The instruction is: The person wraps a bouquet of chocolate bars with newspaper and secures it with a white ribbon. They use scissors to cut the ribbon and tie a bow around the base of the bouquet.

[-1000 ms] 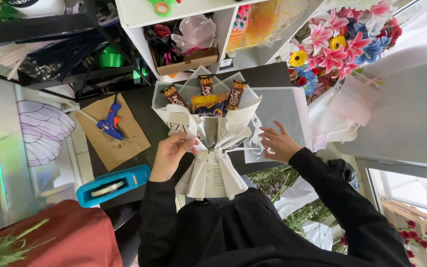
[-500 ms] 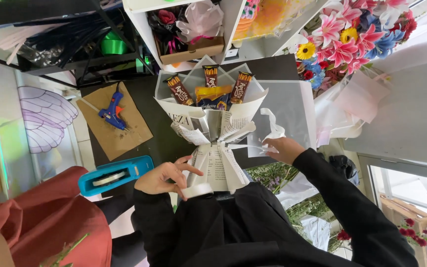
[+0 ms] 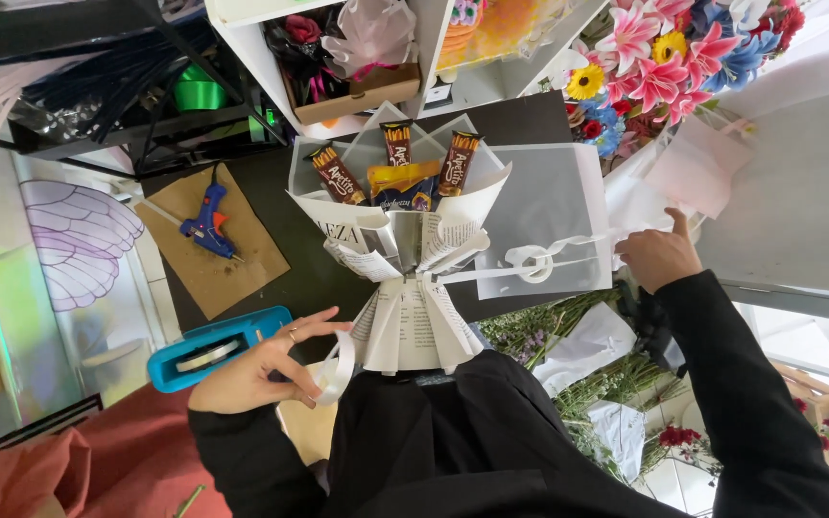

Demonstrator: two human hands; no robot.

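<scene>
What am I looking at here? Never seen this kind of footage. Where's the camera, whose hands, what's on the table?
There is no machine: a person works with bare hands, and the one camera sits on their head looking down, so the black sleeves and torso at the bottom are their own.

On the dark table lies a bouquet wrapped in white and newsprint-style paper, with snack bars standing in its top. Left of it, a blue glue gun rests on a piece of cardboard, and a blue tape dispenser sits near the edge. Artificial flowers fill the upper right.

The left hand holds one end of a white ribbon. The right hand appears to pull the other end out to the right, so the ribbon runs across the wrap.
</scene>
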